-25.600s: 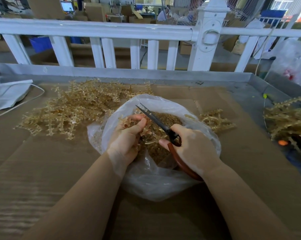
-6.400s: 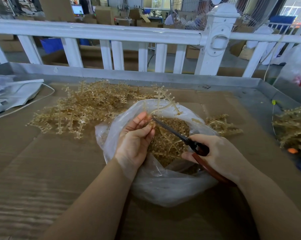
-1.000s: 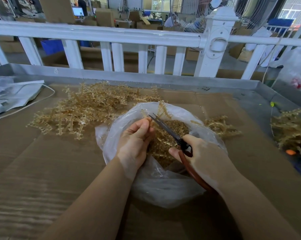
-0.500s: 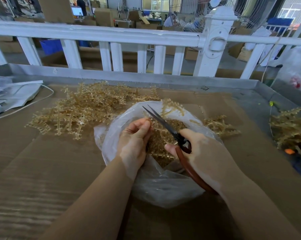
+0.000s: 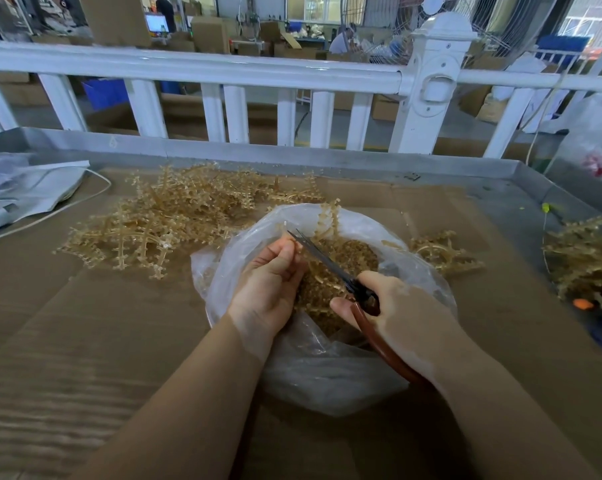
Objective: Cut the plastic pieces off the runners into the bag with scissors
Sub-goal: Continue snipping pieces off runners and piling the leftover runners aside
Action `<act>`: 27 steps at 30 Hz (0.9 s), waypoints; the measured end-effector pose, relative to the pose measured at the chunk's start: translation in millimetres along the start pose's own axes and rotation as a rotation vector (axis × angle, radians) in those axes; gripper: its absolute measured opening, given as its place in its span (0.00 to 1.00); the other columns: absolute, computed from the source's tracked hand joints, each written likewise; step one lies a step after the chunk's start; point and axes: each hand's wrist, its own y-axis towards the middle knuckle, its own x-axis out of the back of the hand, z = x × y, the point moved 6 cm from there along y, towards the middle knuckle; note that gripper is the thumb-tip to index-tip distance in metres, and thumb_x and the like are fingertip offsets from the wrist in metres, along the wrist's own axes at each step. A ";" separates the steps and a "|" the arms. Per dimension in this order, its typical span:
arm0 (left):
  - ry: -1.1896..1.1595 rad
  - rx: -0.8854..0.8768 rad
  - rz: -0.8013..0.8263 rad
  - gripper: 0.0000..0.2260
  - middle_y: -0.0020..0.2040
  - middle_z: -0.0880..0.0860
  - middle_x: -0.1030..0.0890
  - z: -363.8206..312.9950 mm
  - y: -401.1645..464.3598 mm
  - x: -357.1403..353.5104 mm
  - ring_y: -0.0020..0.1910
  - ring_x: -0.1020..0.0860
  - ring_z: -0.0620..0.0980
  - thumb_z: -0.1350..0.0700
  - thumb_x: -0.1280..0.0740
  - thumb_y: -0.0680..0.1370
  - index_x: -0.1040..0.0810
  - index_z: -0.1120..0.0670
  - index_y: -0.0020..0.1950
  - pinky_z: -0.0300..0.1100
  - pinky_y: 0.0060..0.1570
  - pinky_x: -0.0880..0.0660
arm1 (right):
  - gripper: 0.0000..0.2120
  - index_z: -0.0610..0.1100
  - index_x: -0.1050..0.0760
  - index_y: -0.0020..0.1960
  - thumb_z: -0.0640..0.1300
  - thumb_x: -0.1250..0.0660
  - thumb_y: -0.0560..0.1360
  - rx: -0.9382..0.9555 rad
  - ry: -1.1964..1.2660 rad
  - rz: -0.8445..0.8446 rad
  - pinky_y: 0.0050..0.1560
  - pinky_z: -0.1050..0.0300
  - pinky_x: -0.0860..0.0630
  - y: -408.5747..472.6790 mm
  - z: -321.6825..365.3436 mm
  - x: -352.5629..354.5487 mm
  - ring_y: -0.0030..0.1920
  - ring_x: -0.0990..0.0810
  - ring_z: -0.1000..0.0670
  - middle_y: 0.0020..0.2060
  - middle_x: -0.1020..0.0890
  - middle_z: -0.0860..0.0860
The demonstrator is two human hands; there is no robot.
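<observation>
My left hand (image 5: 268,282) pinches a runner (image 5: 329,220) over the open bag (image 5: 327,375) mid-surface, my right hand (image 5: 403,313) curled round nearly closed scissors (image 5: 322,256); cut pieces (image 5: 341,268) mound inside, but a big pile of runners (image 5: 175,220) toward the far edge looks uncut.

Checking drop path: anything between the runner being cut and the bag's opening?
Nothing visible. The left hand holds the runner directly over the open mouth of the bag, and the scissors in the right hand meet it there. Below lies only the heap of cut pieces inside the bag.
</observation>
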 end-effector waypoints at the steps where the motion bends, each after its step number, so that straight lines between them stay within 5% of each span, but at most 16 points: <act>1: -0.004 0.005 0.002 0.11 0.26 0.48 0.25 0.2 0.5 0.2 0.28 0.25 0.41 0.63 0.41 0.80 0.26 0.56 0.40 0.36 0.45 0.26 | 0.15 0.53 0.29 0.47 0.64 0.41 0.75 0.003 -0.029 -0.013 0.38 0.64 0.31 -0.9 0.3 -0.3 0.40 0.25 0.58 0.38 0.24 0.57; 6: -0.030 0.027 0.002 0.11 0.27 0.48 0.24 1.3 2.3 0.6 0.29 0.26 0.41 0.63 0.42 0.80 0.26 0.56 0.40 0.35 0.43 0.25 | 0.17 0.53 0.30 0.50 0.66 0.43 0.74 0.018 -0.128 -0.096 0.44 0.59 0.26 -1.8 1.3 -4.0 0.43 0.24 0.54 0.41 0.24 0.55; 13: -0.065 0.057 -0.010 0.12 0.27 0.48 0.23 2.6 3.9 1.7 0.27 0.25 0.41 0.64 0.43 0.81 0.25 0.56 0.42 0.38 0.47 0.27 | 0.16 0.56 0.38 0.47 0.68 0.47 0.73 0.050 -0.242 -0.170 0.38 0.60 0.36 -0.7 3.7 -9.4 0.40 0.30 0.54 0.38 0.29 0.55; 27: -0.028 0.040 -0.013 0.11 0.28 0.49 0.21 2.2 1.8 -0.6 0.29 0.24 0.42 0.65 0.43 0.81 0.25 0.57 0.42 0.39 0.49 0.26 | 0.17 0.53 0.39 0.44 0.67 0.46 0.74 0.101 -0.296 -0.249 0.35 0.61 0.37 2.4 6.3 -13.0 0.35 0.31 0.53 0.34 0.30 0.55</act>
